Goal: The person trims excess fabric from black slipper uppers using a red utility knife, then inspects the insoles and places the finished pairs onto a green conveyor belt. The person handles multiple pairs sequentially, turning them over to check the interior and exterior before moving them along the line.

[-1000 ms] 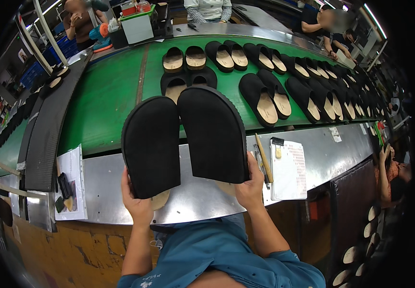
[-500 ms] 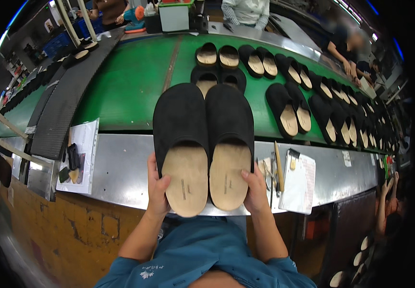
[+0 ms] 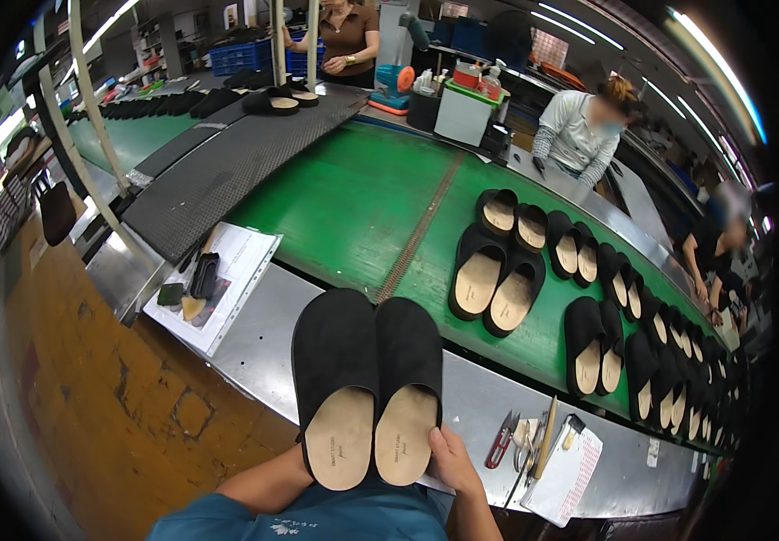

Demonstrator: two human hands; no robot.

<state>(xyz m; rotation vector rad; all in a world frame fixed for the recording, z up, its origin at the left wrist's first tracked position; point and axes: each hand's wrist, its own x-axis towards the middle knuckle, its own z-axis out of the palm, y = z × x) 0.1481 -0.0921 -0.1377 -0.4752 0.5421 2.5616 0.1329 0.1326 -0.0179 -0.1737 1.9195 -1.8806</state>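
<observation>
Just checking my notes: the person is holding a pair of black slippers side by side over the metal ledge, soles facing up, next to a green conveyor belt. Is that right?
Not quite. The head view shows the black slippers with their openings and tan insoles facing up, not their soles. The rest holds: the right hand holds them side by side over the metal ledge, next to the green conveyor belt.

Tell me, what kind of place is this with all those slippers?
It looks like a shoe factory line. Pairs of black slippers ride a long green conveyor belt, other workers stand along it, and the person's right hand holds up one pair of slippers, seemingly to check it.
</observation>
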